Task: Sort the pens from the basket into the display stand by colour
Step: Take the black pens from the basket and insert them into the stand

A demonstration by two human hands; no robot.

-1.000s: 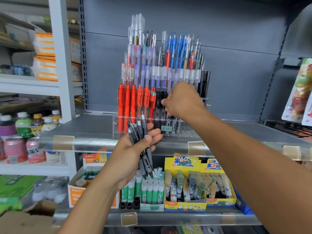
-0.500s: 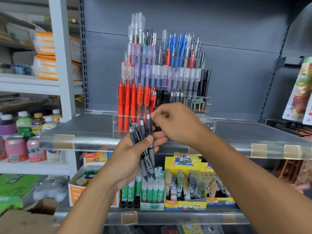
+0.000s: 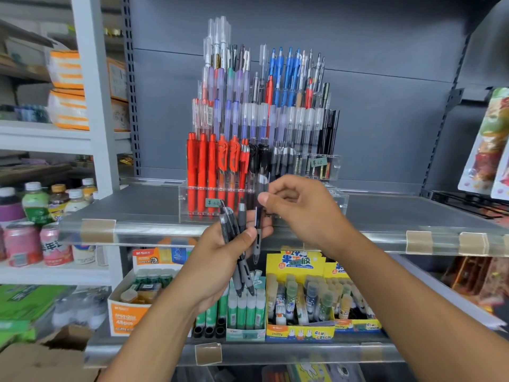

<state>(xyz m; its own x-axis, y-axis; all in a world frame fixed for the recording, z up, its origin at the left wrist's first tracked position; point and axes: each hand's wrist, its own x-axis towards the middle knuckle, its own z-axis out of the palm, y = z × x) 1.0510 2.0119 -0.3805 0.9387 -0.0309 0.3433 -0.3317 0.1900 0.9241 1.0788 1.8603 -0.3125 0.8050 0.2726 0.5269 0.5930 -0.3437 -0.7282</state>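
Right hand (image 3: 300, 205) pinching one slim dark-barrelled pen (image 3: 258, 232) upright; left hand (image 3: 220, 260) clasping a bundle of grey rubber-gripped pens (image 3: 239, 260) before the clear acrylic tiered stand (image 3: 334, 172).

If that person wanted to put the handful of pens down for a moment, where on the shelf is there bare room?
Bare grey shelf lies left of the display stand, up to the white post, and more to its right. The stand itself is packed, and so is the lower shelf of glue sticks.
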